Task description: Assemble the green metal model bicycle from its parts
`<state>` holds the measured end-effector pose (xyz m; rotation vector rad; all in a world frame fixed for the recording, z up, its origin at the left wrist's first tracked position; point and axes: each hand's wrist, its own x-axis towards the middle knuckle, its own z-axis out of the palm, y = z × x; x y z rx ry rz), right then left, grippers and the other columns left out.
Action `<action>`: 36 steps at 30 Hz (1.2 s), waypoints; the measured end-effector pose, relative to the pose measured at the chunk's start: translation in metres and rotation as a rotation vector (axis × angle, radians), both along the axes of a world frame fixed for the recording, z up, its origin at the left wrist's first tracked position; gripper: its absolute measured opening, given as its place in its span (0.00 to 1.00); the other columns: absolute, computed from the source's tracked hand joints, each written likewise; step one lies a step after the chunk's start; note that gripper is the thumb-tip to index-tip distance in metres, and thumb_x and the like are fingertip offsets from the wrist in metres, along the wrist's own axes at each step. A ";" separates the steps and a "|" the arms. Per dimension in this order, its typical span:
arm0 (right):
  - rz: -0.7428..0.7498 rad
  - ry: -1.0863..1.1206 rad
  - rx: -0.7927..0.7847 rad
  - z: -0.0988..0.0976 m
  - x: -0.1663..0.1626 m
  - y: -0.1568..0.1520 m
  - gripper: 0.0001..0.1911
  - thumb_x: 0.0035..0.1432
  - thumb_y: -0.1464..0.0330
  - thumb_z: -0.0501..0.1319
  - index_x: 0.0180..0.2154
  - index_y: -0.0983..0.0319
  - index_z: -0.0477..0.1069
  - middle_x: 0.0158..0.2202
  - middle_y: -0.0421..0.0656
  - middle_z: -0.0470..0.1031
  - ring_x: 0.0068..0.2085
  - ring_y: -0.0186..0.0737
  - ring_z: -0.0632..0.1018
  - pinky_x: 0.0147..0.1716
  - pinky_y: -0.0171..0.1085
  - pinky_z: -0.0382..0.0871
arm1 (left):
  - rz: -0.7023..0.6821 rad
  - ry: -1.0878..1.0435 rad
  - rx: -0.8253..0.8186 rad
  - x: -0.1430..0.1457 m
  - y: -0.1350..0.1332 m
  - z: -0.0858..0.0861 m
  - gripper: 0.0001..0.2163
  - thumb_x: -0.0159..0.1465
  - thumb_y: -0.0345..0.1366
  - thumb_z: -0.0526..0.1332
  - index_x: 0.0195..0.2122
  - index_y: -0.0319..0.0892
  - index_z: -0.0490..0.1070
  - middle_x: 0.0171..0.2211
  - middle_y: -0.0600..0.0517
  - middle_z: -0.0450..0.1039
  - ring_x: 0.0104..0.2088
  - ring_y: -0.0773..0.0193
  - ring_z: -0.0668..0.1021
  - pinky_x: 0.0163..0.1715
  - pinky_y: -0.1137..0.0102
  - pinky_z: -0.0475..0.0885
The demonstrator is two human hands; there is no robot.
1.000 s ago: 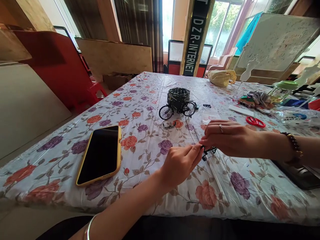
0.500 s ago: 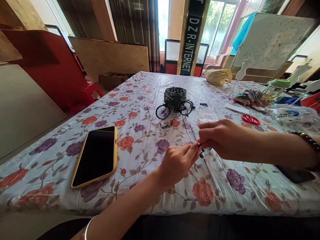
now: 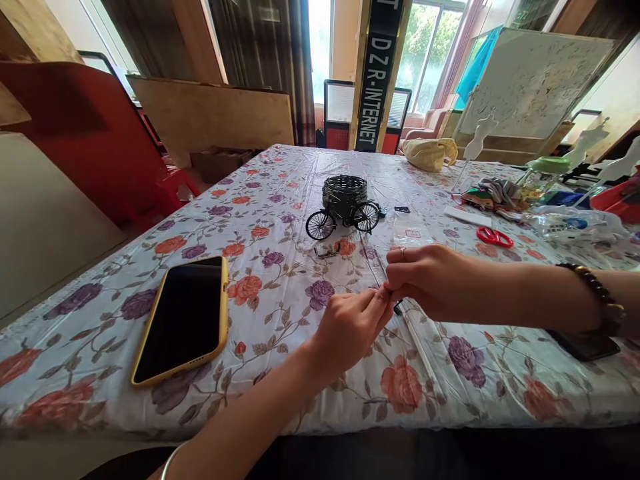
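Pinching a small dark part (image 3: pixel 398 308) above a flowered worktop (image 3: pixel 295 273)

The worktop is long, covered by a pale cloth printed with orange and purple roses; creases run away from the near edge. Beyond its far end stand a tall lettered sign (image 3: pixel 374 80), a dark curtain (image 3: pixel 265 53) and a bright window (image 3: pixel 433 53). A whiteboard (image 3: pixel 535 83) leans at the far right, a red panel (image 3: pixel 75 127) fills the left, and a wooden board (image 3: pixel 215 113) stands between that panel and the curtain.

The left hand (image 3: pixel 353 327) and right hand (image 3: pixel 417 277) meet at their fingertips, both clamped on the small dark part, near the middle of the close side. Only a bit of it shows, just below the right fingers, so which way it points and how its long axis runs cannot be told.

Farther off, a model bicycle (image 3: pixel 345 217) stands upright, its long axis running left to right, just in front of a dark basket (image 3: pixel 345 189). A small metal piece (image 3: pixel 327 252) lies on the near side of it. A yellow-cased phone (image 3: pixel 183 313) lies face up left of the hands; red-handled scissors (image 3: pixel 494 237) lie beyond the right forearm.
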<state>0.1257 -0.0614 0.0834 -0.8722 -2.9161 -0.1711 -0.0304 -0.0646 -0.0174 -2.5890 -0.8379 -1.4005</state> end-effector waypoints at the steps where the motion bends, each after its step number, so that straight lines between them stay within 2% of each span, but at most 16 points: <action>1: -0.047 0.013 -0.022 -0.001 -0.002 0.000 0.09 0.53 0.79 0.50 0.25 0.65 0.64 0.25 0.41 0.65 0.25 0.29 0.65 0.24 0.30 0.58 | 0.001 -0.010 -0.009 -0.001 0.001 0.000 0.07 0.61 0.30 0.53 0.36 0.34 0.69 0.23 0.52 0.72 0.21 0.71 0.73 0.20 0.76 0.65; 4: -0.117 0.059 -0.028 -0.001 -0.006 0.003 0.10 0.56 0.76 0.50 0.26 0.65 0.66 0.25 0.41 0.67 0.24 0.29 0.67 0.24 0.30 0.59 | 0.013 -0.048 -0.037 -0.004 0.003 -0.001 0.08 0.61 0.30 0.54 0.39 0.33 0.68 0.25 0.50 0.73 0.23 0.69 0.75 0.22 0.75 0.67; 9: -0.128 0.156 -0.060 0.002 -0.001 0.007 0.07 0.57 0.69 0.54 0.32 0.63 0.70 0.29 0.40 0.71 0.28 0.30 0.72 0.27 0.31 0.62 | 0.019 -0.103 -0.076 -0.008 0.003 -0.001 0.09 0.60 0.30 0.54 0.41 0.35 0.67 0.28 0.50 0.75 0.25 0.70 0.76 0.23 0.76 0.68; 14: -0.051 0.166 -0.021 0.002 0.002 0.004 0.10 0.58 0.67 0.53 0.31 0.64 0.71 0.33 0.44 0.71 0.33 0.34 0.72 0.33 0.33 0.63 | 0.021 -0.138 -0.102 -0.009 0.000 -0.001 0.09 0.57 0.33 0.59 0.39 0.38 0.68 0.29 0.52 0.76 0.26 0.70 0.76 0.25 0.76 0.69; 16: -0.096 0.144 0.002 0.002 -0.001 0.001 0.10 0.57 0.68 0.53 0.30 0.65 0.71 0.31 0.44 0.71 0.32 0.34 0.71 0.31 0.34 0.63 | 0.041 -0.134 -0.088 -0.009 -0.001 -0.001 0.08 0.57 0.32 0.59 0.38 0.38 0.69 0.29 0.52 0.76 0.26 0.69 0.76 0.26 0.75 0.69; 19: -0.238 0.092 -0.027 0.004 -0.007 -0.004 0.11 0.55 0.67 0.55 0.26 0.65 0.72 0.25 0.43 0.71 0.26 0.32 0.70 0.27 0.33 0.61 | 0.035 -0.126 -0.067 -0.009 -0.003 -0.002 0.06 0.58 0.29 0.58 0.37 0.37 0.69 0.27 0.51 0.76 0.26 0.69 0.76 0.28 0.75 0.70; 23: -0.407 0.097 -0.128 0.009 -0.013 -0.006 0.13 0.51 0.64 0.57 0.19 0.64 0.69 0.16 0.37 0.66 0.18 0.27 0.60 0.19 0.31 0.53 | 0.022 -0.129 -0.015 -0.008 -0.004 -0.002 0.06 0.58 0.28 0.58 0.37 0.36 0.70 0.29 0.50 0.76 0.27 0.67 0.77 0.29 0.74 0.71; 27: -0.468 0.106 -0.246 0.010 -0.016 -0.004 0.14 0.49 0.66 0.56 0.16 0.66 0.65 0.13 0.36 0.60 0.17 0.25 0.52 0.15 0.30 0.47 | 0.022 -0.128 0.027 -0.007 -0.005 -0.002 0.07 0.58 0.28 0.58 0.37 0.36 0.70 0.30 0.49 0.77 0.28 0.67 0.77 0.30 0.74 0.72; 29: -0.488 0.141 -0.345 0.008 -0.017 -0.002 0.14 0.49 0.66 0.56 0.16 0.66 0.63 0.14 0.36 0.58 0.18 0.25 0.52 0.14 0.30 0.46 | 0.027 -0.130 0.044 -0.007 -0.005 -0.003 0.07 0.57 0.28 0.58 0.37 0.36 0.70 0.29 0.48 0.77 0.27 0.66 0.77 0.29 0.74 0.72; 32: -0.528 0.219 -0.609 0.003 -0.015 0.000 0.17 0.51 0.62 0.55 0.16 0.65 0.61 0.14 0.34 0.54 0.17 0.25 0.53 0.13 0.29 0.45 | 0.033 -0.130 0.055 -0.008 -0.005 -0.005 0.05 0.57 0.29 0.58 0.35 0.35 0.70 0.27 0.49 0.76 0.26 0.67 0.77 0.28 0.74 0.72; 34: -0.539 0.296 -0.753 0.001 -0.013 0.000 0.18 0.52 0.60 0.53 0.17 0.65 0.62 0.14 0.35 0.55 0.16 0.25 0.55 0.13 0.29 0.47 | 0.041 -0.131 0.049 -0.008 -0.004 -0.006 0.05 0.57 0.29 0.58 0.34 0.36 0.71 0.26 0.49 0.76 0.25 0.67 0.77 0.27 0.75 0.71; 36: -0.526 0.334 -0.760 0.003 -0.011 -0.001 0.20 0.54 0.58 0.52 0.18 0.65 0.64 0.14 0.36 0.60 0.16 0.25 0.59 0.14 0.29 0.51 | 0.058 -0.139 0.043 -0.008 -0.004 -0.006 0.05 0.58 0.29 0.57 0.34 0.36 0.71 0.26 0.50 0.76 0.25 0.68 0.77 0.26 0.75 0.71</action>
